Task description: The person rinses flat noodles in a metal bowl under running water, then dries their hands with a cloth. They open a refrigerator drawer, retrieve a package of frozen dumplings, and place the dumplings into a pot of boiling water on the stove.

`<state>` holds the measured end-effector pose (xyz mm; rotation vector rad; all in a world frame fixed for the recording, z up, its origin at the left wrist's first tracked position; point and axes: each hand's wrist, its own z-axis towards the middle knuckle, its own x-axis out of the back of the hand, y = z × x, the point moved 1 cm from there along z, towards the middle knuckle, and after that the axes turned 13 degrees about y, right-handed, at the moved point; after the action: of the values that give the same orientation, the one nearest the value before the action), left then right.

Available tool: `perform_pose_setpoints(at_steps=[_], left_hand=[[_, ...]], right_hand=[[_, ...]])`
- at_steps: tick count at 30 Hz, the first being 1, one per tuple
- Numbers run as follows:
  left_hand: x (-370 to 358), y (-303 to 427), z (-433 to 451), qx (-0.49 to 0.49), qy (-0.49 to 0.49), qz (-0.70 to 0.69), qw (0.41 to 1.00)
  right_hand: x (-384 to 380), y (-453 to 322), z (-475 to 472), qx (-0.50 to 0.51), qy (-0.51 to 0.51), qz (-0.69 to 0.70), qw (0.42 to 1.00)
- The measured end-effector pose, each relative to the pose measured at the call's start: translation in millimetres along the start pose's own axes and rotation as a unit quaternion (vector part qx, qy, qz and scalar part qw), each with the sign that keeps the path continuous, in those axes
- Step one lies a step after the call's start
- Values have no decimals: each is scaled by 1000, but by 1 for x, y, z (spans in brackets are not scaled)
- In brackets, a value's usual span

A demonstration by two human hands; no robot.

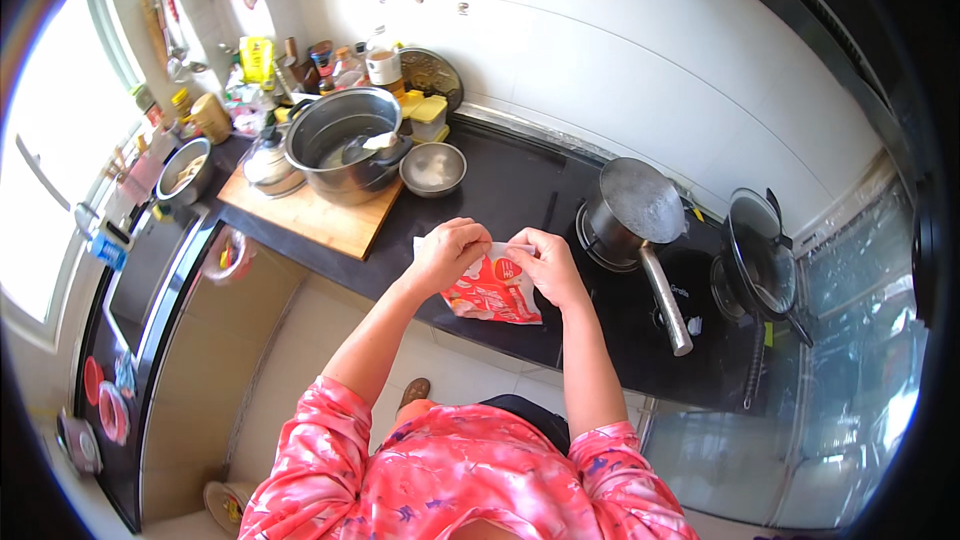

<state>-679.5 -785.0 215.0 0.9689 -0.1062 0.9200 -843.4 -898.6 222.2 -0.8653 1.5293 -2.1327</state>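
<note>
A red and white plastic food packet hangs between my hands above the front edge of the black counter. My left hand pinches its top edge near the middle, fingers curled over it. At the packet's upper right corner, my right hand grips the rim between thumb and fingers. The packet bears writing and its contents are hidden. To the right of my hands, a long-handled metal saucepan stands on a gas burner, with bubbly, steaming liquid in it.
On a wooden cutting board stand a large steel pot and a glass lid. Beside them is a small metal bowl. Bottles and yellow-lidded containers line the wall. A lidded wok sits far right.
</note>
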Motion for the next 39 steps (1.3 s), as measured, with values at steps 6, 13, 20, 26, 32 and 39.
perform_pose_setpoints(at_steps=[6,13,20,26,32,39], left_hand=[[-11,-32,25,-89,-43,50,994],[-13,-73,41,-33,-23,-34,999],[-28,-86,46,-32,-3,-12,999],[-35,-91,44,15,-40,23,999],[-27,-79,44,-95,-59,114,987],[-40,-94,44,-58,-20,68,996]], right_hand=[[-16,0,36,72,-51,-283,955],[-50,19,42,220,101,-348,906],[-61,32,46,262,169,-364,878],[-60,35,46,234,202,-313,898],[-38,49,60,121,75,-290,946],[-45,54,65,236,80,-351,903]])
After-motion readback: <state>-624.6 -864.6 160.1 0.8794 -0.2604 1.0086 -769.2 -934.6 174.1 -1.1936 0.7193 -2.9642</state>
